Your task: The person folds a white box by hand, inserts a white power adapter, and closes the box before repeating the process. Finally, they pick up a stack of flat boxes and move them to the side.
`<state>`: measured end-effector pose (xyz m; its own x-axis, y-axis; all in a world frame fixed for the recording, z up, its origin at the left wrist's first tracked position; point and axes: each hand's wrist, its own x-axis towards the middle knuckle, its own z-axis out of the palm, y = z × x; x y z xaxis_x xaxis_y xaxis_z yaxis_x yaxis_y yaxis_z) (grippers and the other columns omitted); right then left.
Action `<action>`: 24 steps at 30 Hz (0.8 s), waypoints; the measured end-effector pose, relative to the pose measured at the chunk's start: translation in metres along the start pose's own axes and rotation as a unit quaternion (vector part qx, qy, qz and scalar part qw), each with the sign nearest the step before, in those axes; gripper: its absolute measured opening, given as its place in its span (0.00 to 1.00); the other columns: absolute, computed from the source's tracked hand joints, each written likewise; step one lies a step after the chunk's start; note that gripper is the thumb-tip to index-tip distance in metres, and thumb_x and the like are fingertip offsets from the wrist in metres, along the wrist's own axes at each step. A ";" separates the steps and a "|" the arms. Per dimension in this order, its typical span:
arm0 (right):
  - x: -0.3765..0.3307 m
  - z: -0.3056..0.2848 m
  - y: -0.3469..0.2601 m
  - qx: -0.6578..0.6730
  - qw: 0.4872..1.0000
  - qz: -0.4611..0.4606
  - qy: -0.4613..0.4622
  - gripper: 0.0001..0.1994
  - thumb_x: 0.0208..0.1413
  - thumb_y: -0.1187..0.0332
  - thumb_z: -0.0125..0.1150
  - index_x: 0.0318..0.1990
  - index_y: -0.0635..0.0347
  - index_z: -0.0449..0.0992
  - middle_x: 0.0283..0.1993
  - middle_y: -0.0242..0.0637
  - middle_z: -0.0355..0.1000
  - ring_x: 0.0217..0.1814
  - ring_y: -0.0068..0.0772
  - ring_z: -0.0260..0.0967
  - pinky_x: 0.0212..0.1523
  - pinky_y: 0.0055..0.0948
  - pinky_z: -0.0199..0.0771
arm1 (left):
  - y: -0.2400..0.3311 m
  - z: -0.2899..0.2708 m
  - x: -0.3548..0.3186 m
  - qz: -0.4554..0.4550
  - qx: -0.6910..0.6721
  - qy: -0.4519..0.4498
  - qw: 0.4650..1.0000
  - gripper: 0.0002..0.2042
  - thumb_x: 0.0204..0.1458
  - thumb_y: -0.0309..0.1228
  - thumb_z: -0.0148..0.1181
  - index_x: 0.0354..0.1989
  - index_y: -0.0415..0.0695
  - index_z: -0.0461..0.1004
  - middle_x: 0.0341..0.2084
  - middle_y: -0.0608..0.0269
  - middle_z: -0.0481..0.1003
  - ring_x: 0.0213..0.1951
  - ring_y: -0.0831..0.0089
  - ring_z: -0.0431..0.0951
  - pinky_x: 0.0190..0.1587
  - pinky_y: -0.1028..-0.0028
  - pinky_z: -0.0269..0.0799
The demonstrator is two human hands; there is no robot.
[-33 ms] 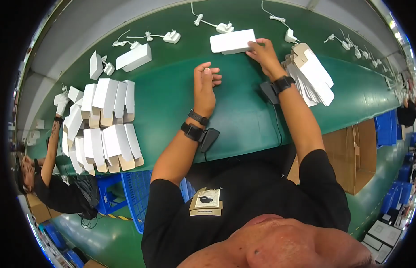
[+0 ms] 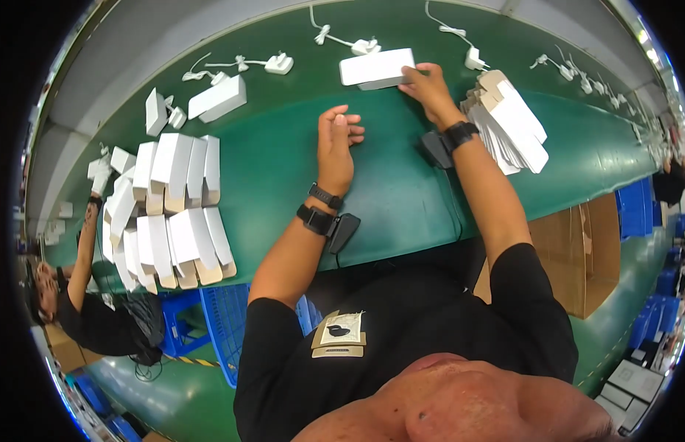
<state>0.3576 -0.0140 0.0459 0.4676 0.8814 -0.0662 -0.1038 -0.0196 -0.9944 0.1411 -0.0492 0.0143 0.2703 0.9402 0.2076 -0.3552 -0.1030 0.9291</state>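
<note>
At the far middle of the green table, my right hand (image 2: 428, 88) grips the right end of a long white carton (image 2: 377, 66) between thumb and fingers. My left hand (image 2: 336, 144) hovers over the mat, nearer to me and left of the carton, its fingers loosely bent and nothing in them. Just behind the carton lies a white plug adapter (image 2: 366, 46) with its cable tied up. Close to my right wrist leans a stack of flattened white cartons (image 2: 508, 121) with brown insides.
Several folded-up white cartons (image 2: 182, 236) stand in two rows at left. Another white carton (image 2: 217, 97) lies beyond them, with adapters (image 2: 279, 64) along the far belt. A co-worker's gloved hand (image 2: 100, 173) reaches in at far left. A brown box (image 2: 600, 258) stands below the right edge.
The whole view has shifted a few pixels, mostly leftward. My right hand stays on the carton, and my left hand keeps nearly the same pose.
</note>
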 end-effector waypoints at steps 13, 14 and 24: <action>0.063 0.009 -0.043 -0.324 0.936 -0.130 -0.046 0.29 0.57 0.44 0.53 0.36 0.67 0.81 0.40 0.55 0.78 0.43 0.59 0.76 0.47 0.47 0.75 | 0.005 0.100 0.013 -0.017 0.028 -0.033 0.999 0.21 0.68 0.46 0.40 0.52 0.40 0.68 0.36 0.63 0.73 0.34 0.77 0.72 0.39 0.76 0.71; 0.063 0.009 -0.047 -0.328 0.936 -0.125 -0.044 0.27 0.58 0.46 0.53 0.36 0.66 0.81 0.39 0.55 0.78 0.42 0.59 0.76 0.46 0.47 0.75 | 0.007 0.104 0.014 -0.019 0.019 -0.039 0.999 0.21 0.68 0.46 0.40 0.52 0.40 0.68 0.35 0.64 0.73 0.34 0.77 0.72 0.39 0.77 0.70; -0.045 -0.101 -0.079 -0.292 0.842 -0.449 -0.061 0.12 0.53 0.64 0.63 0.42 0.60 0.78 0.47 0.43 0.75 0.51 0.49 0.71 0.53 0.45 0.70 | -0.004 0.111 0.024 -0.027 0.020 -0.017 0.999 0.20 0.69 0.45 0.39 0.47 0.40 0.69 0.31 0.64 0.72 0.31 0.78 0.70 0.37 0.77 0.69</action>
<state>0.4336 -0.0999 0.1191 0.0297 0.7060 0.7076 0.7103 0.4831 -0.5119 0.2489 -0.0621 0.0495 0.3183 0.9333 0.1661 -0.3033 -0.0657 0.9506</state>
